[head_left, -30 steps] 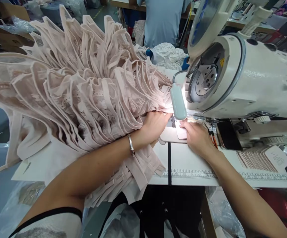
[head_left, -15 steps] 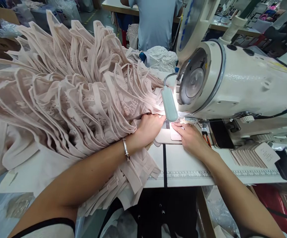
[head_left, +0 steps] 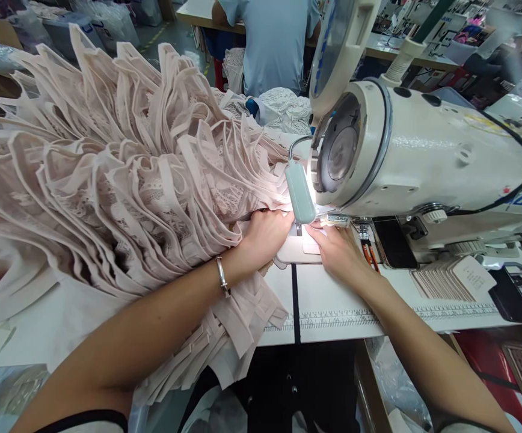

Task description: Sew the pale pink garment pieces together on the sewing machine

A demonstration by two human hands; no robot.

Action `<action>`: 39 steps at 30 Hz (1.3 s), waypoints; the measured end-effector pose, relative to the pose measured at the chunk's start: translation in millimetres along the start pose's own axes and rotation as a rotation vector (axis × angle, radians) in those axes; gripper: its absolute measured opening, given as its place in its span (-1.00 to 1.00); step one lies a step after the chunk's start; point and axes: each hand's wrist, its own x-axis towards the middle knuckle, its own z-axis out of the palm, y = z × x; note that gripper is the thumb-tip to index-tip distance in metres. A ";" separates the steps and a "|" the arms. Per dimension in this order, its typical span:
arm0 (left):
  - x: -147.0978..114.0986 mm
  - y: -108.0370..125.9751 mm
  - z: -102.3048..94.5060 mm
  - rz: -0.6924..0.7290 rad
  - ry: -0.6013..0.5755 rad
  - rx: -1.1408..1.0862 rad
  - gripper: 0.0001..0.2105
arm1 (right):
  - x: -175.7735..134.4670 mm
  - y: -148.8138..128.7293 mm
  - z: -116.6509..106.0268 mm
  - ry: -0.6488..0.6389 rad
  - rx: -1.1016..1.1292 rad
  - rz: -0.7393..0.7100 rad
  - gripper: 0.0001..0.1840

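My left hand (head_left: 266, 236) is closed on the edge of a pale pink lace garment (head_left: 225, 195), just left of the sewing machine's needle area. My right hand (head_left: 338, 251) lies on the other side of the needle area, with thumb and fingers drawn together. Whatever is between those fingertips is hidden. Below them a small pale rectangular piece (head_left: 311, 245) shows on the machine bed (head_left: 293, 251). The sewing machine's head (head_left: 355, 144) rises above my right hand. A small green lamp (head_left: 300, 193) hangs in front and covers the needle.
The big bunch of pink garments (head_left: 121, 198) fills the table's left and drapes over its front edge. Orange-handled snips (head_left: 369, 254), a dark phone (head_left: 395, 242) and a stack of pale cards (head_left: 454, 281) lie right. A person in blue (head_left: 273, 48) sits beyond.
The view has turned slightly right, so everything sits a little further left in the picture. Both hands keep their places beside the needle area.
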 end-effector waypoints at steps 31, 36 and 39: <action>-4.0 -1.9 2.0 -0.003 0.048 0.011 -0.76 | 6.4 -14.4 -5.3 0.005 -0.146 0.077 -0.47; -27.1 -1.1 -2.7 -0.032 0.107 0.115 -0.75 | 13.7 -5.5 -2.7 -0.077 -0.161 0.156 -0.48; -38.5 4.2 -3.8 0.268 0.260 0.132 -0.70 | 15.7 2.9 -0.1 -0.103 -0.114 0.172 -0.52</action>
